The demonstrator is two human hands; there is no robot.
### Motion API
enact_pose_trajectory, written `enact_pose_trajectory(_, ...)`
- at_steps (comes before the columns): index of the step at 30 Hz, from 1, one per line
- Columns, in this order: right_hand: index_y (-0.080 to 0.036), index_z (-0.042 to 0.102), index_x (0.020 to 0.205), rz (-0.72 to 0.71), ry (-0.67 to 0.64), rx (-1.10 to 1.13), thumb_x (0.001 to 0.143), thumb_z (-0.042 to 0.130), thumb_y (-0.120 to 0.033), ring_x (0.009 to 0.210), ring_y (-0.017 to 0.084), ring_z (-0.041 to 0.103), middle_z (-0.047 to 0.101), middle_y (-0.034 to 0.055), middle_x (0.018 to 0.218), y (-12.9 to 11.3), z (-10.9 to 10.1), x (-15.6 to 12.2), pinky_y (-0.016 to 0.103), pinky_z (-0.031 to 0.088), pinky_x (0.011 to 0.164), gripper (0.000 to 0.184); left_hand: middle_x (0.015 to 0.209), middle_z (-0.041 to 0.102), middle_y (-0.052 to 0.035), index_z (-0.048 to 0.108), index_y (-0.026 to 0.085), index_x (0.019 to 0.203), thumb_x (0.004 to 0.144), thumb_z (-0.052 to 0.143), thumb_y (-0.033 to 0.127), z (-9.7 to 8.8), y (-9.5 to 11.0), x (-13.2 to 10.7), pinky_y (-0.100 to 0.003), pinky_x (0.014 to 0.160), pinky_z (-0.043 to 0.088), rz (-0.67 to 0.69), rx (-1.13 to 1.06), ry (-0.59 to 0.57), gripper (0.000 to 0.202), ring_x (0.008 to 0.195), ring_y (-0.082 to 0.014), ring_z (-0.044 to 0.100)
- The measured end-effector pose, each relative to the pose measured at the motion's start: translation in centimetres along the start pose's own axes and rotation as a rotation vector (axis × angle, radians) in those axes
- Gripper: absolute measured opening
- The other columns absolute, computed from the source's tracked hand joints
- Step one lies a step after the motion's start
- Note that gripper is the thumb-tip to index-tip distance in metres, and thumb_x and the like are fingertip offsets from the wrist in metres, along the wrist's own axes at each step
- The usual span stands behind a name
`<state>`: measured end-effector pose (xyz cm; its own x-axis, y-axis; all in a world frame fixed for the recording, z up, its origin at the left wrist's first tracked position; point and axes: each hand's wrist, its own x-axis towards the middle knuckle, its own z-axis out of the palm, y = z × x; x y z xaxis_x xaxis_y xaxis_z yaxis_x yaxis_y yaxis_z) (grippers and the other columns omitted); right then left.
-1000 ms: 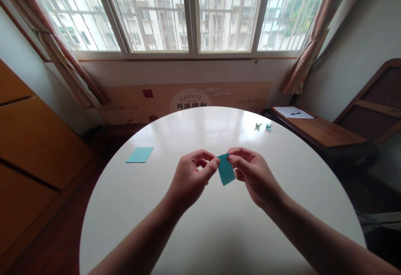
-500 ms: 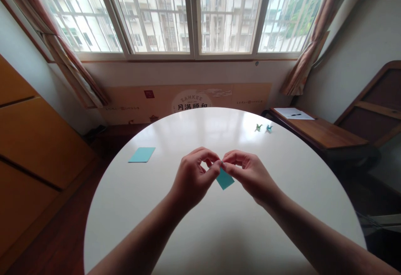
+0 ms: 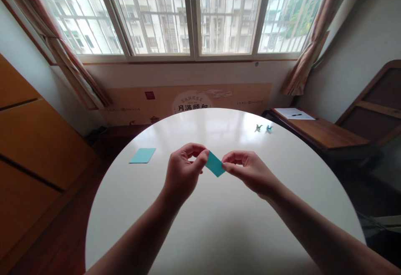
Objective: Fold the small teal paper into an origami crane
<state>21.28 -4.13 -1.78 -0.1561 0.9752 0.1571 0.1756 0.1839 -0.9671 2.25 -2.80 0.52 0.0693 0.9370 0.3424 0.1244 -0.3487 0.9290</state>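
Between my hands, above the table, is a small piece of teal origami paper (image 3: 215,164), folded into a slanted four-sided shape. My left hand (image 3: 185,167) pinches its upper left corner between thumb and fingers. At its right corner, the thumb and index finger of my right hand (image 3: 244,165) are closed on the edge. A flat square of light teal paper (image 3: 142,156) lies on the table to the left. Two small folded paper birds, one green (image 3: 258,128) and one blue (image 3: 269,128), stand near the far right edge.
The round white table (image 3: 200,233) fills the middle of the view. To its right, a wooden side table (image 3: 335,135) carries a sheet of paper (image 3: 290,113) and a dark pen (image 3: 296,115). A barred window spans the far wall, with curtains (image 3: 67,66) at its sides.
My left hand has moved left, away from the right fingertips, to another corner of the teal paper. The paper has turned and now stretches between both hands.
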Motion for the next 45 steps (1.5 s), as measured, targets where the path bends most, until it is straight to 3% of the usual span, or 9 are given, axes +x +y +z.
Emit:
enact_pose_trajectory(7, -0.018, 0.076, 0.079, 0.155, 0.126, 0.059, 0.076, 0.076, -0.04, 0.061, 0.015, 0.053, 0.067, 0.0024, 0.07, 1.6, -1.0, 1.3, 0.028, 0.038, 0.056, 0.022, 0.074, 0.063, 0.0023, 0.066, 0.016, 0.084, 0.068, 0.081, 0.037, -1.5, 0.1, 1.4, -0.017, 0.044, 0.041, -0.118, -0.319, 0.338, 0.03, 0.057, -0.0087, 0.054)
enact_pose_trajectory(9, -0.019, 0.076, 0.084, 0.109, 0.163, 0.08, 0.076, 0.077, -0.043, 0.065, 0.016, 0.055, 0.07, 0.0035, 0.076, 1.8, -0.9, 1.4, 0.028, 0.04, 0.056, 0.025, 0.072, 0.061, 0.0039, 0.063, 0.017, 0.084, 0.063, 0.083, 0.035, -1.6, 0.0, 1.8, -0.015, 0.043, 0.038, -0.296, -0.446, 0.276, 0.033, 0.061, -0.0092, 0.056)
enact_pose_trajectory(12, -0.024, 0.076, 0.106, -0.123, 0.155, 0.073, 0.078, 0.077, -0.036, 0.08, 0.019, 0.06, 0.071, 0.0071, 0.106, 1.3, -0.4, 1.0, 0.029, 0.047, 0.06, 0.031, 0.066, 0.055, 0.0064, 0.057, 0.018, 0.077, 0.061, 0.081, 0.028, -1.1, -0.3, 1.8, -0.013, 0.04, 0.032, -0.581, -0.576, 0.105, 0.03, 0.054, -0.0063, 0.051)
enact_pose_trajectory(15, -0.032, 0.071, 0.122, -0.373, 0.078, -0.004, 0.08, 0.078, -0.029, 0.093, 0.022, 0.062, 0.064, 0.0088, 0.125, 0.5, 0.0, 0.2, 0.03, 0.05, 0.061, 0.043, 0.061, 0.05, 0.0063, 0.054, 0.017, 0.072, 0.064, 0.076, 0.025, -0.2, -0.7, 1.3, -0.012, 0.039, 0.028, -0.712, -0.578, -0.009, 0.025, 0.047, -0.0044, 0.045)
enact_pose_trajectory(19, -0.028, 0.079, 0.1, -0.517, 0.012, -0.091, 0.083, 0.077, -0.027, 0.094, 0.023, 0.064, 0.068, 0.0089, 0.114, -0.3, 0.4, -0.5, 0.033, 0.049, 0.066, 0.017, 0.061, 0.05, 0.0045, 0.059, 0.015, 0.072, 0.067, 0.073, 0.027, 0.6, -0.9, 0.5, -0.013, 0.038, 0.028, -0.772, -0.511, -0.166, 0.019, 0.047, -0.0054, 0.045)
enact_pose_trajectory(23, -0.023, 0.076, 0.084, -0.371, 0.059, 0.106, 0.083, 0.077, -0.031, 0.088, 0.022, 0.065, 0.071, 0.0064, 0.097, -0.3, 0.5, -0.5, 0.032, 0.046, 0.066, 0.008, 0.074, 0.059, -0.0006, 0.067, 0.014, 0.082, 0.068, 0.077, 0.034, 0.7, -1.3, 0.4, -0.015, 0.04, 0.035, -0.69, -0.373, -0.262, 0.026, 0.055, -0.0091, 0.053)
enact_pose_trajectory(30, -0.016, 0.07, 0.072, 0.151, 0.1, 0.362, 0.073, 0.08, -0.035, 0.059, 0.012, 0.049, 0.06, -0.0002, 0.062, 0.7, 0.6, 0.2, 0.025, 0.03, 0.052, 0.022, 0.078, 0.063, -0.0042, 0.07, 0.013, 0.08, 0.077, 0.074, 0.051, 0.4, -1.6, 0.6, -0.017, 0.045, 0.044, -0.299, -0.169, -0.161, 0.038, 0.065, -0.0119, 0.054)
enact_pose_trajectory(36, -0.015, 0.069, 0.072, 0.191, 0.108, 0.405, 0.068, 0.083, -0.038, 0.062, 0.013, 0.05, 0.058, 0.0007, 0.062, 1.1, 0.8, 0.6, 0.024, 0.028, 0.05, 0.027, 0.063, 0.061, -0.0028, 0.073, 0.01, 0.08, 0.074, 0.078, 0.045, 0.5, -1.7, 0.3, -0.018, 0.039, 0.043, -0.202, -0.096, -0.222, 0.036, 0.056, -0.0127, 0.055)
enact_pose_trajectory(45, -0.017, 0.07, 0.079, 0.074, 0.043, 0.472, 0.076, 0.08, -0.047, 0.058, 0.01, 0.043, 0.058, -0.0005, 0.069, 0.7, 1.4, 0.0, 0.024, 0.027, 0.049, 0.031, 0.058, 0.058, 0.0007, 0.071, 0.012, 0.077, 0.076, 0.076, 0.046, 0.6, -1.4, 0.1, -0.018, 0.042, 0.044, -0.129, -0.109, -0.257, 0.035, 0.051, -0.0095, 0.051)
